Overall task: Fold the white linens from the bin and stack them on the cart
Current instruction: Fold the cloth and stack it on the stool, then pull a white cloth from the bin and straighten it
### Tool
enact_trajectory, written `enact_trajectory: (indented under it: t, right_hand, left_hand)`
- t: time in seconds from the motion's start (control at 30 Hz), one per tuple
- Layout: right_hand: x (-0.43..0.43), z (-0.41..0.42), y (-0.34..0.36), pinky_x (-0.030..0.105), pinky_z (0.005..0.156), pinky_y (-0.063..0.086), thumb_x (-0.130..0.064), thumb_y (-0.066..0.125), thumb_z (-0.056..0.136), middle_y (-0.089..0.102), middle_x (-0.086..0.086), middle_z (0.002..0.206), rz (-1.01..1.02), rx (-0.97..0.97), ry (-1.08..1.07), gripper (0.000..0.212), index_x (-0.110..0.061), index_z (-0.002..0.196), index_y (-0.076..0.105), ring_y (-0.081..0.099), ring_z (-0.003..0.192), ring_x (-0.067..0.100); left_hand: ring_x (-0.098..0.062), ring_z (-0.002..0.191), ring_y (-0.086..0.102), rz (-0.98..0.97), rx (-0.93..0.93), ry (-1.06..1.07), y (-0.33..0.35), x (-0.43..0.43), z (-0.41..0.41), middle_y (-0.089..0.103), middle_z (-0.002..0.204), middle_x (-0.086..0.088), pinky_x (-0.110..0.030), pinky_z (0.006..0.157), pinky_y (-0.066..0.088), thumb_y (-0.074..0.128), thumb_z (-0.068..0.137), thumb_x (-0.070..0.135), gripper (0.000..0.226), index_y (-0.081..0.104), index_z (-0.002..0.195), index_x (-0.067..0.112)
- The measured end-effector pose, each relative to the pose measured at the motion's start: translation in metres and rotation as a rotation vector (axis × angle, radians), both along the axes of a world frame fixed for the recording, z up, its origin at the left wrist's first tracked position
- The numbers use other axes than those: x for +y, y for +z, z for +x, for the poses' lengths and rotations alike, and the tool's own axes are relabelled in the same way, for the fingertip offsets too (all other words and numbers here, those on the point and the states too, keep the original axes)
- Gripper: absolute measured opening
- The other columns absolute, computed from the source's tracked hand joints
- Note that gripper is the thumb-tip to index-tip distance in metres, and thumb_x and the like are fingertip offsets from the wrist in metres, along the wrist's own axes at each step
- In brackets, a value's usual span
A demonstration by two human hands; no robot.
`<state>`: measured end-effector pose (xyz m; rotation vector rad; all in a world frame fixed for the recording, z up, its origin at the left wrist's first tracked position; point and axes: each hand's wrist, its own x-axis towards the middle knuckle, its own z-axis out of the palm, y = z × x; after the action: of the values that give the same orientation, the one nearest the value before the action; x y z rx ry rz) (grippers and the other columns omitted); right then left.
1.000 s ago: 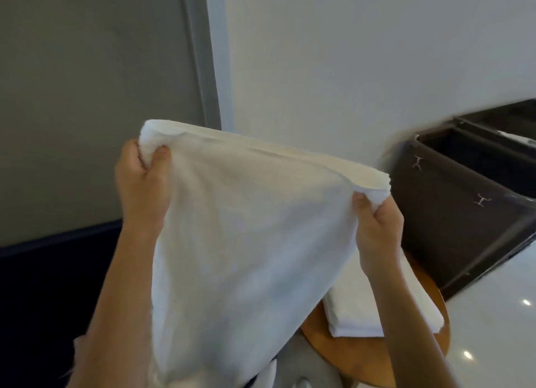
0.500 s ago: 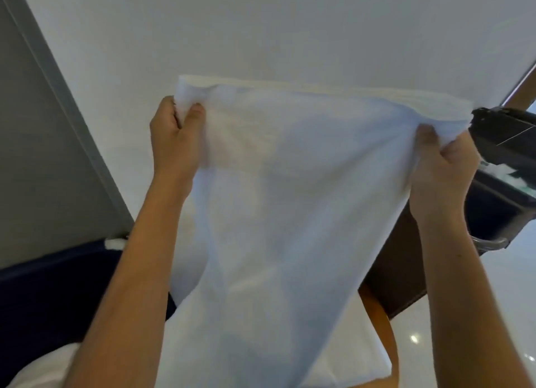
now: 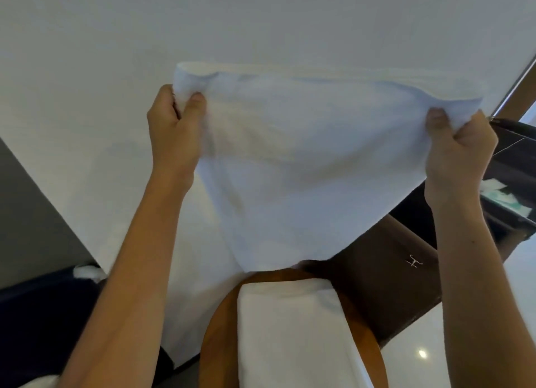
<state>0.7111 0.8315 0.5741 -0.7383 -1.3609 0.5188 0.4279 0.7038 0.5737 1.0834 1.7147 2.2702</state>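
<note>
I hold a white linen (image 3: 304, 161) up in the air in front of the wall, doubled over along its top edge. My left hand (image 3: 174, 129) pinches its top left corner and my right hand (image 3: 461, 147) grips its top right corner. The cloth hangs down between my arms. Below it lies a folded white linen (image 3: 293, 335) on a round wooden surface (image 3: 214, 344). To the right stands a dark brown cart (image 3: 385, 274) with an open top compartment.
A white wall fills the background. A dark navy bin (image 3: 37, 315) sits at the lower left with a bit of white cloth (image 3: 87, 271) at its rim. White and green items (image 3: 499, 196) lie in the cart's compartment. Glossy white floor shows at the lower right.
My hands have spread further apart, stretching the linen's top edge wider. The cloth's lower end has risen, uncovering the folded linen on the round wooden surface.
</note>
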Motion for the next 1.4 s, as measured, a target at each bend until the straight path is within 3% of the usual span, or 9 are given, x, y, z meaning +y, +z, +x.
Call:
enact_trajectory:
  t: [0.1,0.23,0.43,0.53,0.6,0.73,0.93,1.17,1.4]
  right_hand:
    - [0.005,0.015,-0.012,0.012,0.068,0.042,-0.014,0.055,0.095,0.061,-0.023,0.078,-0.047,-0.008,0.026,0.009,-0.018,0.102,0.06,0.053,0.072,-0.01]
    - [0.002,0.036,-0.026,0.016,0.069,0.045,-0.015,0.054,0.096,0.062,-0.02,0.082,-0.095,-0.016,0.075,0.016,-0.03,0.095,0.061,0.055,0.075,-0.005]
    - [-0.008,0.072,-0.065,0.01,0.067,0.045,-0.013,0.052,0.098,0.061,-0.013,0.091,-0.214,-0.061,0.148,0.018,-0.01,0.114,0.061,0.056,0.079,-0.007]
    - [-0.02,0.091,-0.092,0.007,0.066,0.045,-0.015,0.051,0.099,0.06,-0.014,0.092,-0.289,-0.107,0.167,0.019,-0.009,0.114,0.061,0.056,0.078,-0.01]
    - [-0.03,0.099,-0.108,0.01,0.068,0.044,-0.017,0.05,0.099,0.059,-0.017,0.093,-0.338,-0.137,0.168,0.015,-0.015,0.111,0.06,0.056,0.079,-0.011]
    - [-0.048,0.118,-0.14,0.014,0.07,0.042,-0.018,0.047,0.1,0.058,-0.017,0.092,-0.434,-0.178,0.169,0.016,-0.015,0.11,0.059,0.055,0.085,-0.003]
    - [-0.061,0.132,-0.187,0.017,0.073,0.043,-0.021,0.048,0.1,0.059,-0.011,0.098,-0.569,-0.222,0.155,0.013,-0.02,0.109,0.057,0.054,0.086,0.003]
    - [-0.062,0.131,-0.245,0.03,0.082,0.049,-0.02,0.049,0.099,0.062,-0.002,0.098,-0.713,-0.32,0.138,0.015,-0.015,0.108,0.06,0.057,0.086,0.008]
    - [-0.042,0.111,-0.294,0.038,0.082,0.051,-0.018,0.05,0.099,0.061,-0.001,0.087,-0.873,-0.471,0.1,0.008,-0.015,0.098,0.058,0.059,0.085,0.021]
  left_hand:
    - [0.001,0.055,0.039,-0.014,0.009,0.007,-0.007,-0.002,0.019,0.042,0.069,0.008,-0.012,0.054,0.034,0.054,0.093,0.009,0.027,0.043,0.072,0.021]
    - [-0.002,0.058,0.04,-0.047,0.006,0.034,-0.019,-0.01,0.043,0.042,0.069,0.008,-0.013,0.054,0.035,0.055,0.093,0.009,0.026,0.044,0.072,0.021]
    - [-0.008,0.063,0.039,-0.149,-0.043,0.076,-0.055,-0.036,0.084,0.042,0.07,0.007,-0.019,0.056,0.034,0.055,0.093,0.011,0.024,0.044,0.073,0.02]
    - [-0.012,0.067,0.042,-0.226,-0.075,0.093,-0.084,-0.054,0.108,0.045,0.073,0.002,-0.025,0.061,0.035,0.055,0.093,0.013,0.015,0.049,0.08,0.008]
    - [-0.015,0.07,0.044,-0.267,-0.109,0.101,-0.102,-0.064,0.12,0.047,0.076,-0.002,-0.03,0.063,0.036,0.055,0.094,0.014,0.016,0.051,0.086,0.001]
    - [-0.013,0.065,0.041,-0.359,-0.145,0.123,-0.134,-0.084,0.145,0.043,0.07,0.004,-0.027,0.059,0.034,0.054,0.094,0.014,0.025,0.044,0.072,0.016]
    - [-0.014,0.064,0.038,-0.468,-0.227,0.134,-0.176,-0.099,0.164,0.04,0.069,0.002,-0.028,0.059,0.031,0.053,0.094,0.015,0.027,0.04,0.07,0.017]
    - [-0.021,0.068,0.044,-0.656,-0.254,0.128,-0.238,-0.097,0.155,0.046,0.078,-0.01,-0.033,0.06,0.034,0.054,0.093,0.019,0.026,0.049,0.09,-0.006]
    - [-0.024,0.067,0.045,-0.83,-0.278,0.077,-0.297,-0.075,0.128,0.048,0.076,-0.013,-0.034,0.06,0.036,0.056,0.092,0.019,0.026,0.05,0.087,-0.006]
